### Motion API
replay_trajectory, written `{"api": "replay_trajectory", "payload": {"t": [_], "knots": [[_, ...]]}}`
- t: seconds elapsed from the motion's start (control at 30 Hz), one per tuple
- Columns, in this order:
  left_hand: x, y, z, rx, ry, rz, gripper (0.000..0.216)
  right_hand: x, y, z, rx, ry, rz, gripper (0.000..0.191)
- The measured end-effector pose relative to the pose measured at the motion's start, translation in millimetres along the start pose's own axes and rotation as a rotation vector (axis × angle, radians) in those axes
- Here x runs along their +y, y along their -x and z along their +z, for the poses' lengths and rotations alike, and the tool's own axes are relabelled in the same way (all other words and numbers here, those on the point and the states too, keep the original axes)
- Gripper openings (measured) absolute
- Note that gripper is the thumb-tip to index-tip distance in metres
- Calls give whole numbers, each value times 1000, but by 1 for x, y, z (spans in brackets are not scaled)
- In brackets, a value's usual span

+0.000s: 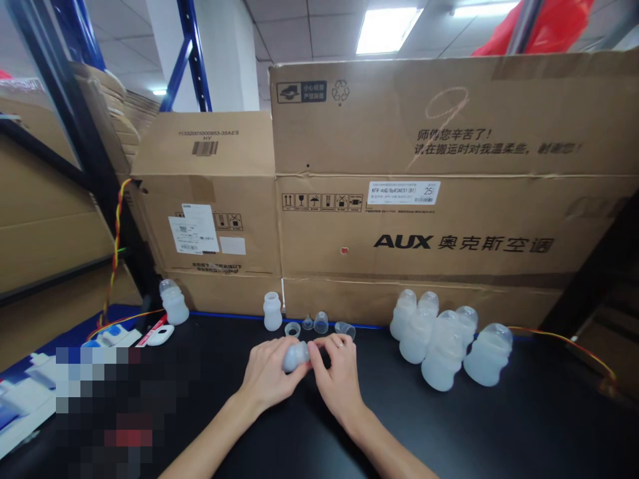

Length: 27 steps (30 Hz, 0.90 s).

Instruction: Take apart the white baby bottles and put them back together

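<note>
My left hand (265, 374) is wrapped round a small translucent baby bottle (294, 357), tilted with its top end to the right. The fingers of my right hand (341, 374) are closed at that top end, and they hide the exact shape of the part there. Just beyond my hands lie a collar ring (292, 329), a clear teat (307, 323), a clear cap (321, 322) and another clear cup-like piece (344, 329) on its side. An open bottle without a top (272, 311) stands behind the ring.
Several capped bottles (442, 352) stand grouped at the right. Another capped bottle (174, 303) leans at the back left, near a white oval object (160, 334). Cardboard (329, 226) walls the back of the black table (399, 426). Yellow-red wires (117, 233) hang at the left post.
</note>
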State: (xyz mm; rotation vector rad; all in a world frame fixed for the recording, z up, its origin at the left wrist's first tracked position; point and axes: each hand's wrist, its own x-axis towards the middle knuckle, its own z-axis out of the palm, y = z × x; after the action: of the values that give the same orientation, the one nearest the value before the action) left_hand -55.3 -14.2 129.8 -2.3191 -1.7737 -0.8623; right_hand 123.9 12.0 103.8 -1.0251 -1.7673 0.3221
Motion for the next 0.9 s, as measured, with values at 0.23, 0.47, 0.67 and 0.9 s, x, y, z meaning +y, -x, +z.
{"api": "replay_trajectory", "payload": {"t": [0.23, 0.47, 0.67, 0.9], "knots": [[12, -2, -4, -94, -45, -43, 14, 2, 2, 3, -130, -69, -39, 39], [15, -5, -21, -184, 60, -15, 20, -1, 4, 4, -80, -144, -28, 37], [18, -10, -30, -265, 319, -77, 27, 1, 6, 4, 25, -178, -95, 33], [27, -16, -17, -234, 331, -341, 33, 8, 4, 3, 192, -150, -62, 30]]}}
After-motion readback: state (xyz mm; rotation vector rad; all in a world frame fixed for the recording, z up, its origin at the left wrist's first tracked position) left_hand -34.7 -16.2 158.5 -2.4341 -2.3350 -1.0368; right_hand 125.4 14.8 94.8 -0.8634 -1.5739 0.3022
